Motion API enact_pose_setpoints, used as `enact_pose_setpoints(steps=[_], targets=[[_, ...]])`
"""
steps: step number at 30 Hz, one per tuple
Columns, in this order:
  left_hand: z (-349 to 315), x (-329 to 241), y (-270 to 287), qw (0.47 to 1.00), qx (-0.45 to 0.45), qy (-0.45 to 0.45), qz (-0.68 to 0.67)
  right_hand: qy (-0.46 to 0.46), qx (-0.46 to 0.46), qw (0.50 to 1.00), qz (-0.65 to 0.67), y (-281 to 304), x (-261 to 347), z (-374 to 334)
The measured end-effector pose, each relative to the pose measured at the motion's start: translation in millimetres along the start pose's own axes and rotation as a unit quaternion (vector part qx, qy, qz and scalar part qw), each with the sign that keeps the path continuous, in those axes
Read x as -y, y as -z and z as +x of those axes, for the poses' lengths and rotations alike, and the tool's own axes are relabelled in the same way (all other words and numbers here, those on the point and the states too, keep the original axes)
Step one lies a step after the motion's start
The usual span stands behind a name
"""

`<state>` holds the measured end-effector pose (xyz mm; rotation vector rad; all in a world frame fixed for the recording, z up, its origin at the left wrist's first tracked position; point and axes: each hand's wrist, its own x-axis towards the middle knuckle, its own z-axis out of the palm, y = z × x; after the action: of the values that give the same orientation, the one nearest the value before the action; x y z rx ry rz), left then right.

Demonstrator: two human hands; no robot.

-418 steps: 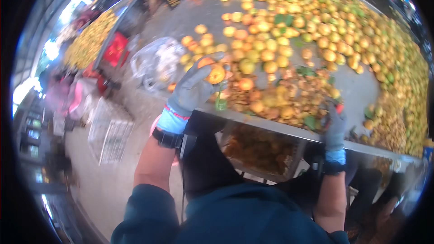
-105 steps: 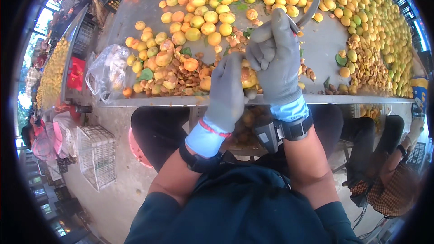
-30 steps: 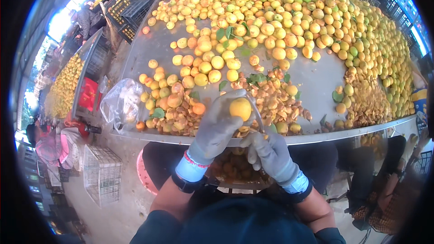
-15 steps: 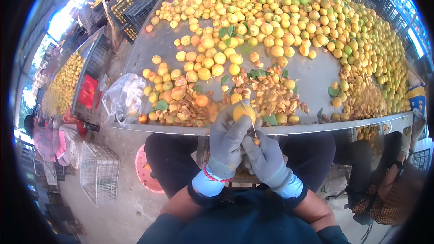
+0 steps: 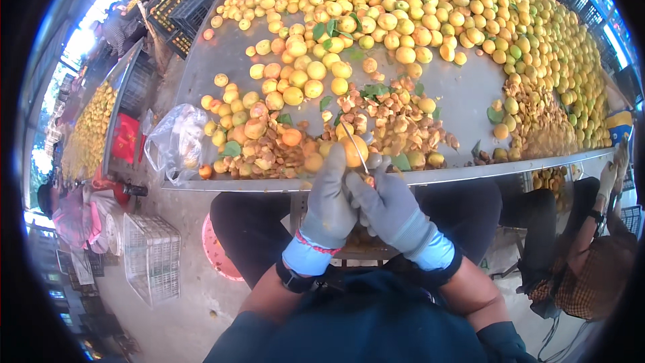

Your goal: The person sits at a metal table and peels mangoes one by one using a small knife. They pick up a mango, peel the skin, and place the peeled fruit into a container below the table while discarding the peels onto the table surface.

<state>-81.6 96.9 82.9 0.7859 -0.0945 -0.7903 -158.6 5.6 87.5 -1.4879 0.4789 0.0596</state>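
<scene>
Above the near table edge, my gloved left hand (image 5: pixel 330 198) is closed around a round yellow-orange, apricot-like fruit (image 5: pixel 353 152). My right hand (image 5: pixel 400 214), also in a grey glove, grips a small knife (image 5: pixel 347 133) with a thin blade. The blade slants across the fruit, and whether it cuts in I cannot tell. Most of the handle is hidden in the right fingers; a bit of orange shows at its top. Just beyond the hands lie a heap of brownish fruit pieces (image 5: pixel 396 121) and several whole fruits (image 5: pixel 293 95).
A large heap of fruit (image 5: pixel 416 10) covers the far and right parts of the metal table (image 5: pixel 470 91). A clear plastic bag (image 5: pixel 178 138) lies at its left corner. A white crate (image 5: pixel 153 255) and pink basin (image 5: pixel 218 252) stand on the floor. Another person (image 5: pixel 591 262) sits at right.
The view has shifted a little, with the table now higher in the picture. Both hands stay together, the fruit and knife still held. My left wrist has turned slightly, showing a dark watch.
</scene>
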Motion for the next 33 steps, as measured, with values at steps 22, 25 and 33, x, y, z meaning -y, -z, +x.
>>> enact_pose_setpoints(steps=[22,25,33], targets=[[21.7,-2.0,15.4,0.988,-0.045,0.018,0.148,0.082,-0.079,0.984,-0.137,4.3,-23.8,21.6],[19.8,-4.6,16.2,0.983,-0.035,0.003,0.178,-0.107,-0.002,0.993,-0.054,7.5,7.2,10.0],[25.4,3.6,11.9,0.990,-0.059,0.032,0.126,0.112,-0.118,0.946,-0.281,-0.1,-33.4,28.3]])
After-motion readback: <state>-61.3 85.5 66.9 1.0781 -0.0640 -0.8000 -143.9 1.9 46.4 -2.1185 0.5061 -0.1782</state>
